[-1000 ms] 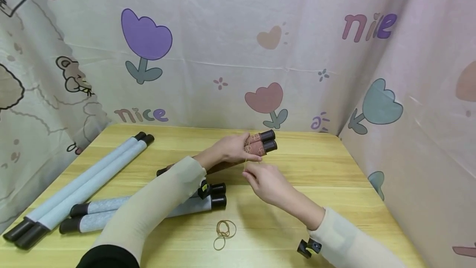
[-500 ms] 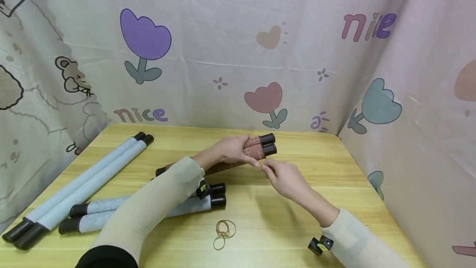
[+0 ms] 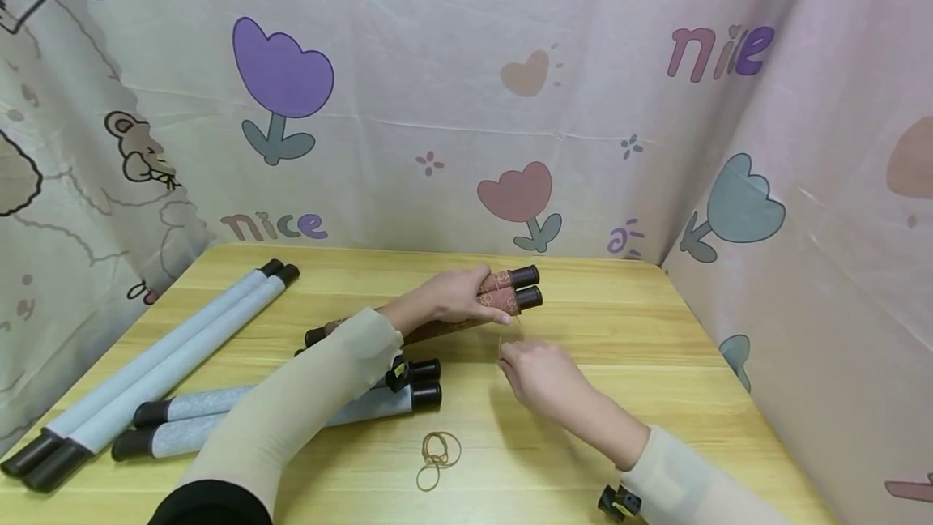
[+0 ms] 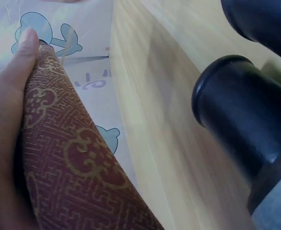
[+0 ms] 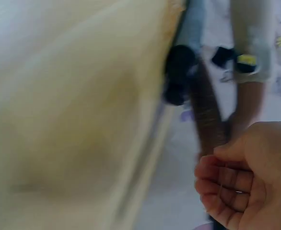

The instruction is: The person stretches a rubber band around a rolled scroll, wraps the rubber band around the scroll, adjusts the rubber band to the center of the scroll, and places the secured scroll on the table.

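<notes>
A reddish-brown scroll (image 3: 501, 299) with a gold pattern and black rod ends lies slanted across the middle of the table, rolled from both sides. My left hand (image 3: 461, 296) grips it near its right end; in the left wrist view the thumb lies along the patterned scroll (image 4: 78, 139). Just below that end, my right hand (image 3: 545, 377) has its fingers curled round a thin rubber band (image 3: 500, 335), which stretches up toward the scroll. The right wrist view shows a strand of the rubber band (image 5: 220, 188) across the curled fingers. My left forearm hides part of the scroll.
A light blue scroll (image 3: 375, 406) with black ends lies under my left forearm. A longer pale blue scroll (image 3: 182, 355) slants along the table's left side. Loose rubber bands (image 3: 437, 450) lie near the front. A printed curtain (image 3: 408, 87) stands behind the table.
My right hand has moved right, then back down and slightly left, drawing the rubber band below the scroll. The scroll's right end has dipped a little; my left hand keeps its grip.
</notes>
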A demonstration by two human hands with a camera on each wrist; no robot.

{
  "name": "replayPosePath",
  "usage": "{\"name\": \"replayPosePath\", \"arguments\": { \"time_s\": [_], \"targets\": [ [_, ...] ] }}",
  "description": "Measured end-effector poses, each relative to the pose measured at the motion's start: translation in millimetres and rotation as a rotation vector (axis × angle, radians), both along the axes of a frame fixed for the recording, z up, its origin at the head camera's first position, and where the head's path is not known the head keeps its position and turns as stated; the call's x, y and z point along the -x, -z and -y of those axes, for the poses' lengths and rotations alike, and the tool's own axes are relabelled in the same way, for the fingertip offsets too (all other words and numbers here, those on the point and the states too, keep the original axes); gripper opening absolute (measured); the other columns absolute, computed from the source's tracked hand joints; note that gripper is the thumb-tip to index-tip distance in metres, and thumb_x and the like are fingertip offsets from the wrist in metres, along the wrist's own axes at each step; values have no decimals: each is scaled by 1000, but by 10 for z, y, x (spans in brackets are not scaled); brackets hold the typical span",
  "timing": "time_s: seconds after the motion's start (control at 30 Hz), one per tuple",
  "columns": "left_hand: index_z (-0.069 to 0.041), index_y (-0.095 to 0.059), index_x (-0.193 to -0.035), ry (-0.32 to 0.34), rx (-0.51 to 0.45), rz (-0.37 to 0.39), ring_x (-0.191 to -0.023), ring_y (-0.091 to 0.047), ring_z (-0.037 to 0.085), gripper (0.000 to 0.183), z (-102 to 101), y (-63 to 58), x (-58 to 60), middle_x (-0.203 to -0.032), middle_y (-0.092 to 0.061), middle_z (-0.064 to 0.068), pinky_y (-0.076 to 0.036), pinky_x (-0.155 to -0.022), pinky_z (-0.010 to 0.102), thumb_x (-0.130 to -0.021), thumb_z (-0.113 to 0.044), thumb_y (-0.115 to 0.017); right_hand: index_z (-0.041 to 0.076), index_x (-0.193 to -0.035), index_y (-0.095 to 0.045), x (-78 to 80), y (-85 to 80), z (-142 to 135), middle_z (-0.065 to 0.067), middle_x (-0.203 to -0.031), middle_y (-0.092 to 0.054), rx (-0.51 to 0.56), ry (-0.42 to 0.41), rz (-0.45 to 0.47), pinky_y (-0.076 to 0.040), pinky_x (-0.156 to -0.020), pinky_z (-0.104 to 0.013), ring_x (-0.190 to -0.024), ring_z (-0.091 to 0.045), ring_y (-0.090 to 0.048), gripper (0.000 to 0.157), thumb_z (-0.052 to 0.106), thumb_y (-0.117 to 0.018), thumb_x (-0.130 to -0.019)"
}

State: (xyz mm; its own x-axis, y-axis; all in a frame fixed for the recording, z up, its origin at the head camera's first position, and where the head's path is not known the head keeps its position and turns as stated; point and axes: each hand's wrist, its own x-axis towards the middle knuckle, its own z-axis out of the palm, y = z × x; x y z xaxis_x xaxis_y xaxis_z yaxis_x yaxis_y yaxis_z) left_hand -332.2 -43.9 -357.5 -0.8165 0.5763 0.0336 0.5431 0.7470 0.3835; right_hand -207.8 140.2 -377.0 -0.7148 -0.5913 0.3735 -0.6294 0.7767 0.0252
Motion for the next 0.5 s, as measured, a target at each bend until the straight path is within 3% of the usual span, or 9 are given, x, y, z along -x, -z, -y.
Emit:
{"name": "replayPosePath", "arguments": {
  "time_s": [0.13, 0.3, 0.4, 0.5],
  "targets": [
    [-17, -48, -109, 11, 35, -18, -71, -57, 17, 69, -23, 25, -3, -83, -58, 1, -48, -60, 30, -75, -74, -65, 13, -78, -63, 22, -286, 60, 7, -62, -53, -21, -4, -30, -46, -59, -33, -56, -12, -49, 13, 12, -67, -89],
    [-17, -45, -107, 77, 105, -65, -70, -57, 17, 56, -97, 107, -12, -79, -57, 1, -48, -61, 31, -81, -61, -68, 12, -75, -61, 149, -628, 197, 5, -62, -51, -28, 36, 123, -43, -58, -35, -56, -13, -48, 17, 12, -66, -91],
    [-17, -44, -106, 135, 110, -99, -72, -58, 19, 40, -124, 136, -21, -80, -58, 2, -49, -64, 34, -89, -48, -64, 13, -71, -54, 226, -725, 332, 3, -61, -49, -23, 39, 214, -43, -58, -34, -59, -15, -48, 24, 10, -63, -93],
    [-15, -47, -111, 131, 81, -92, -78, -61, 22, 29, -141, 109, -27, -87, -62, 5, -51, -69, 37, -94, -35, -59, 13, -71, -53, 235, -758, 484, 1, -62, -51, -63, 2, 186, -47, -63, -39, -63, -19, -56, 25, 13, -63, -93]
  ]
}}
